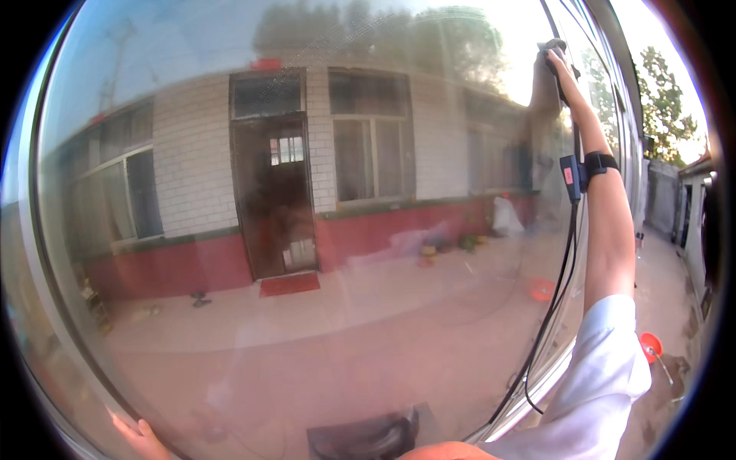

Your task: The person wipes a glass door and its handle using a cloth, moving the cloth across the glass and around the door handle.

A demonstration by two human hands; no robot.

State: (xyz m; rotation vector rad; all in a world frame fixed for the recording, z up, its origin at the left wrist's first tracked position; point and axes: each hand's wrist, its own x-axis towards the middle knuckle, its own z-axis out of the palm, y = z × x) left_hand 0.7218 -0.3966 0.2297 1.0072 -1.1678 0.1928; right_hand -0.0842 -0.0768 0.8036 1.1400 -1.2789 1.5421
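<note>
A large glass pane (368, 322) fills most of the view, with a thin metal frame. My right arm stretches up along its right side. At the top, my right hand (562, 64) presses a dark cloth-like pad (553, 46) against the pane near its right frame edge. Its fingers partly cover the pad. At the lower left, my left hand (144, 441) rests by the left frame strip (75, 333) with its fingers apart and nothing in it. The picture's edge cuts off part of that hand. Faint streaks of droplets (322, 46) mark the upper glass.
A blue box (569, 177) is strapped to my right forearm, and black cables (558, 305) hang from it. An orange basin (651, 347) with a stick stands on the ground at right. A brick house front shows in or through the glass; I cannot tell which.
</note>
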